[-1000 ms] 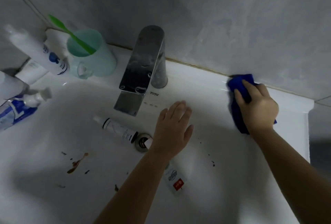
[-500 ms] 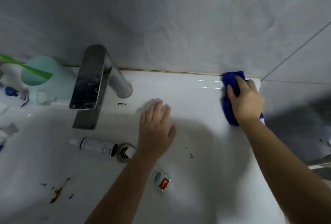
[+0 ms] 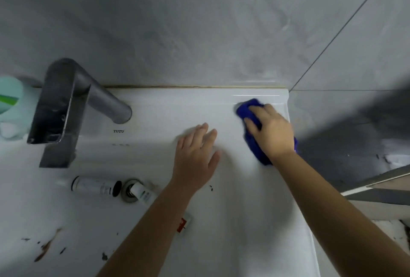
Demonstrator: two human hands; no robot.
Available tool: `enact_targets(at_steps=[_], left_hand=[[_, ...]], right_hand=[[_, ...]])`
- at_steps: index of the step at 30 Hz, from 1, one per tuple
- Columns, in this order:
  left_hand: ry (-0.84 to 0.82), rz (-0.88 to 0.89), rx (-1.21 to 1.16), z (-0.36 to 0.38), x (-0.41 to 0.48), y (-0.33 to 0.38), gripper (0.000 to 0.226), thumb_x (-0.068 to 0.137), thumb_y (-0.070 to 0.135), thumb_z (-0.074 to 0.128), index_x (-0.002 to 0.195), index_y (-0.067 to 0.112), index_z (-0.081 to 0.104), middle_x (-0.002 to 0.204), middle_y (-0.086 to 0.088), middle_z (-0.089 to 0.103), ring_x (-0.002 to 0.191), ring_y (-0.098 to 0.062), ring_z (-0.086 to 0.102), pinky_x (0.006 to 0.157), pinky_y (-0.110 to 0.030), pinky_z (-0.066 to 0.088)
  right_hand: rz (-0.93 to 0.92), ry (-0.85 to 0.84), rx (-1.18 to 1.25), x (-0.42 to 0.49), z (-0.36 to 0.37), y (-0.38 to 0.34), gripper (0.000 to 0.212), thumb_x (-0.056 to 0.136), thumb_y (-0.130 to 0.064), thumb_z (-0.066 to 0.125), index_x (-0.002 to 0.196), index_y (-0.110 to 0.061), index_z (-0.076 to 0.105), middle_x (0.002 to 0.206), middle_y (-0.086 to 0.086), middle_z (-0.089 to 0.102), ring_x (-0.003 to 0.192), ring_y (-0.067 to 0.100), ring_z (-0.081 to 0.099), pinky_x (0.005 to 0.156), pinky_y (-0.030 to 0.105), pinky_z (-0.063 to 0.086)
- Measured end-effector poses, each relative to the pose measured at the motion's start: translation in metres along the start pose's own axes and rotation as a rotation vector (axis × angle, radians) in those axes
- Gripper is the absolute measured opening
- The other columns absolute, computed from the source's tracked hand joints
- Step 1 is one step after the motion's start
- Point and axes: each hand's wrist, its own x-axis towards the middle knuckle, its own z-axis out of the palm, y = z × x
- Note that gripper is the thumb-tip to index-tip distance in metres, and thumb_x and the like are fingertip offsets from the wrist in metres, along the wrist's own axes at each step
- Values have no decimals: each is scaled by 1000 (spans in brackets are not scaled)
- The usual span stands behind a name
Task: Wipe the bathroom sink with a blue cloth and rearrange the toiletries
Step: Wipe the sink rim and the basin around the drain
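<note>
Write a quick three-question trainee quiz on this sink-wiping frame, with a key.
1. True or false: the left hand holds nothing.
2. Where does the right hand press the blue cloth? A) inside the bowl B) on the back rim of the sink, near its end C) on a mirror
3. What mess in the sink is not yet wiped?
Key: 1 true; 2 B; 3 the brown stains on the near side.

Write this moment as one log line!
right hand: holds blue cloth on sink, back right corner | left hand: flat on sink | brown stains: unwiped in basin
</note>
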Motion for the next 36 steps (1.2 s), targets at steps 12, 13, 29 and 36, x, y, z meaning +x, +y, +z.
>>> enact_targets(at_steps=[12, 13, 29, 36], left_hand=[[54, -248, -15, -36, -104, 42, 43, 86, 34, 42, 114, 7, 61, 120, -12, 59, 108, -28, 54, 88, -40, 43], [54, -258, -19, -37, -114, 47, 42, 87, 34, 43, 113, 7, 62, 119, -12, 60, 107, -27, 55, 87, -39, 43], [143, -188, -120, -48, -260, 58, 39, 84, 32, 44, 102, 7, 68, 104, -9, 67, 96, -22, 56, 80, -31, 40], [105, -237, -146, -57, -322, 42, 36, 82, 32, 44, 99, 10, 67, 108, -7, 65, 103, -20, 45, 88, -34, 30]], right_hand=[[-44, -95, 36, -12, -3, -18, 35, 91, -29, 49, 121, -11, 56, 114, 14, 56, 91, 37, 56, 71, 38, 43], [-205, -119, 84, -42, -3, -28, 33, 89, -29, 50, 114, -11, 60, 106, 13, 60, 84, 35, 58, 67, 37, 45], [-303, -113, 75, -280, -44, -32, 36, 83, -35, 49, 102, -11, 68, 78, 7, 60, 63, 26, 60, 53, 27, 46], [251, -12, 64, -296, -31, -83, 31, 88, -24, 56, 114, -9, 61, 107, 19, 57, 80, 41, 58, 65, 41, 45]])
